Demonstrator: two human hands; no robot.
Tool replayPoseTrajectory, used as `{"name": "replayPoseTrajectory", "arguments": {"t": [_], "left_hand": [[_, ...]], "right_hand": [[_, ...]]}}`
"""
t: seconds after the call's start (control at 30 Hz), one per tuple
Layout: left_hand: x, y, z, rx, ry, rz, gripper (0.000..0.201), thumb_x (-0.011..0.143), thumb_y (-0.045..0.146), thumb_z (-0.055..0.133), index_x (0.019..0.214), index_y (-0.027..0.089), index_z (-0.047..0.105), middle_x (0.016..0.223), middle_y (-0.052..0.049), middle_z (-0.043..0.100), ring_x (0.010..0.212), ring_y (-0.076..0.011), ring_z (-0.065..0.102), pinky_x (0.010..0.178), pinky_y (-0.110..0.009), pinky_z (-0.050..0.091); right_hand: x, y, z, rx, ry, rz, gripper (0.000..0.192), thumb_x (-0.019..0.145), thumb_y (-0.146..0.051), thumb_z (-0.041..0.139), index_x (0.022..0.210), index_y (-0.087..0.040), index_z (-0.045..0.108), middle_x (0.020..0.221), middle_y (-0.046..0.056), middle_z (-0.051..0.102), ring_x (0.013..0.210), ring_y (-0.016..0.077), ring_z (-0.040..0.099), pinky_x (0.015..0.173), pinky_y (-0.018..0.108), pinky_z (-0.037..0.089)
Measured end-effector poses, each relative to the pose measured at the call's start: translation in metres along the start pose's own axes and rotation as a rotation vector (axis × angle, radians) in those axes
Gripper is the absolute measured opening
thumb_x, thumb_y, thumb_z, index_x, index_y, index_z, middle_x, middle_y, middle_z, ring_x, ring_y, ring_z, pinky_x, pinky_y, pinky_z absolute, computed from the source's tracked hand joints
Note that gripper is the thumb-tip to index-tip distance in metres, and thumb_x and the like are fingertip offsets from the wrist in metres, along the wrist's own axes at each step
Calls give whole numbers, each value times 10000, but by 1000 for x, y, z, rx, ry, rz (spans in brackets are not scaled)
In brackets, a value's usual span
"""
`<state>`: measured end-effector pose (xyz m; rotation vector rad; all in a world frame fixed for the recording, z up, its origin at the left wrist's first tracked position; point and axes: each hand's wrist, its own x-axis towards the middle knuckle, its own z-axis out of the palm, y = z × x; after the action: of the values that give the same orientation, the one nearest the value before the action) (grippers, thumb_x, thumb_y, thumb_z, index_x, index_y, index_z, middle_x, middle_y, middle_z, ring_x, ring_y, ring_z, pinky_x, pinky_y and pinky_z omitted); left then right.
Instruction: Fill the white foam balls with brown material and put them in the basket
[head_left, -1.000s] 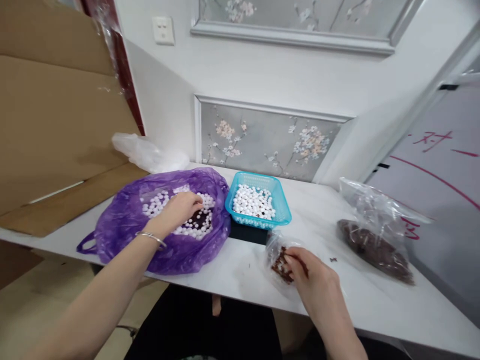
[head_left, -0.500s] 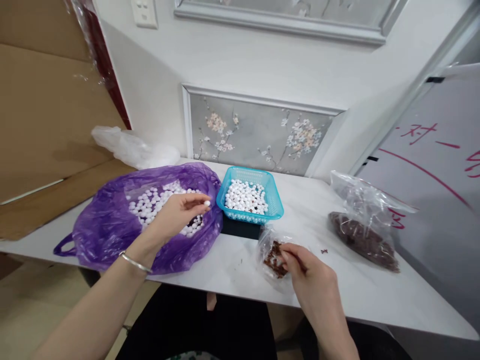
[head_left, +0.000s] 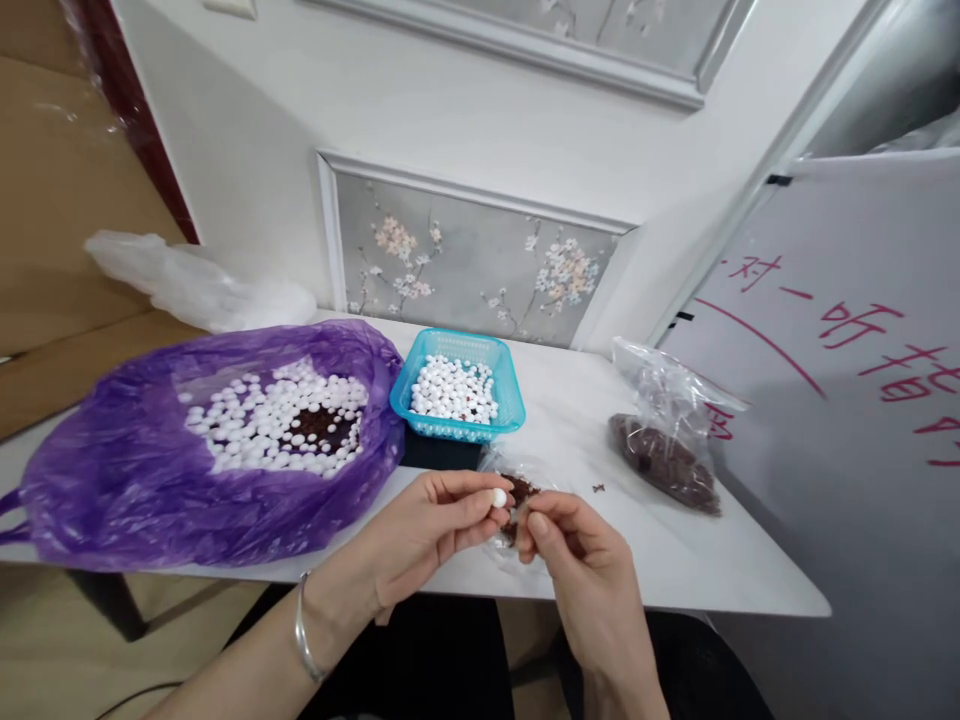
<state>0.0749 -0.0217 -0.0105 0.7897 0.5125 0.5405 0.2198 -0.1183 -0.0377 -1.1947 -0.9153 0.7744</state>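
My left hand [head_left: 442, 515] pinches a small white ball [head_left: 499, 497] between thumb and fingertips, above the front part of the table. Close beside it, my right hand [head_left: 581, 555] has its thumb and fingers pressed together; whatever they hold is too small to make out. Beneath both hands lies a clear plastic bag [head_left: 491, 550] with small dark brown pieces [head_left: 520, 490], partly hidden by my fingers. Left of them, an opened purple plastic bag [head_left: 142, 450] holds many white balls and a patch of dark brown pieces. A blue basket [head_left: 512, 400] of white balls stands just behind my hands.
A clear zip bag [head_left: 664, 460] of brown material rests at the right of the white table [head_left: 757, 575]. One small brown piece [head_left: 598, 488] lies loose. Crumpled white plastic [head_left: 202, 285] is at the back left, by cardboard [head_left: 67, 170]. A whiteboard [head_left: 847, 440] borders the right side.
My left hand has moved right from over the purple bag, bringing the white ball close to my right hand. My right hand has lifted from the brown pieces. The view has shifted right.
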Motion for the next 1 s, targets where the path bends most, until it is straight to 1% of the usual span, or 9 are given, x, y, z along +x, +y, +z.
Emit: {"name": "replayPoseTrajectory", "arguments": {"t": [0.13, 0.2, 0.3, 0.43, 0.67, 0.83, 0.93, 1.0], "left_hand": [[0, -3, -3, -8, -33, 12, 205, 712, 213, 842, 894, 142, 781, 746, -25, 731, 683, -74, 663, 694, -141, 517], [-1, -3, -3, 9, -55, 34, 173, 742, 246, 819, 876, 148, 769, 728, -18, 712, 656, -80, 649, 669, -158, 512], [-3, -3, 0, 42, -80, 57, 158, 760, 276, 802, 848, 152, 760, 710, -15, 696, 646, -104, 647, 671, -197, 511], [-4, -5, 2, 44, -102, 111, 105, 758, 245, 802, 814, 161, 771, 734, -8, 708, 651, -95, 649, 694, -195, 505], [-6, -5, 2, 95, -45, 173, 60, 761, 225, 796, 799, 179, 786, 766, -1, 715, 689, -92, 630, 720, -197, 504], [-10, -3, 6, 148, -47, 225, 71, 734, 252, 814, 782, 203, 797, 710, -5, 721, 680, -125, 630, 717, -242, 516], [-10, -4, 5, 196, -13, 250, 84, 714, 275, 826, 778, 226, 805, 702, -9, 731, 698, -145, 636, 721, -258, 516], [-9, -4, 4, 237, 13, 271, 82, 712, 278, 826, 776, 229, 808, 732, -15, 739, 723, -153, 637, 725, -260, 514]], "right_hand": [[-4, 0, 9, 148, -48, 14, 56, 891, -272, 678, 880, -224, 651, 668, -46, 660, 628, 104, 598, 646, 233, 492], [-6, -2, 14, 173, -44, 3, 63, 882, -268, 687, 849, -216, 671, 660, -37, 668, 619, 106, 599, 640, 236, 499], [-9, -5, 20, 152, 1, -25, 79, 872, -268, 690, 820, -209, 698, 647, -26, 666, 615, 113, 601, 624, 238, 509], [-12, -12, 23, 75, 38, -47, 83, 870, -266, 683, 809, -215, 709, 657, -27, 652, 636, 110, 596, 627, 217, 509], [-13, -24, 29, -5, 68, -127, 123, 875, -261, 654, 765, -206, 659, 729, -10, 628, 688, 126, 590, 653, 224, 518], [-14, -23, 32, -50, 70, -132, 116, 885, -281, 637, 796, -206, 638, 765, 4, 630, 710, 140, 595, 661, 239, 523], [-14, -21, 32, -79, 61, -141, 114, 893, -282, 632, 805, -210, 629, 777, 5, 627, 726, 143, 592, 667, 239, 515], [-15, -21, 31, -101, 46, -147, 118, 902, -278, 623, 803, -212, 623, 776, 2, 619, 729, 142, 586, 667, 235, 503]]}}
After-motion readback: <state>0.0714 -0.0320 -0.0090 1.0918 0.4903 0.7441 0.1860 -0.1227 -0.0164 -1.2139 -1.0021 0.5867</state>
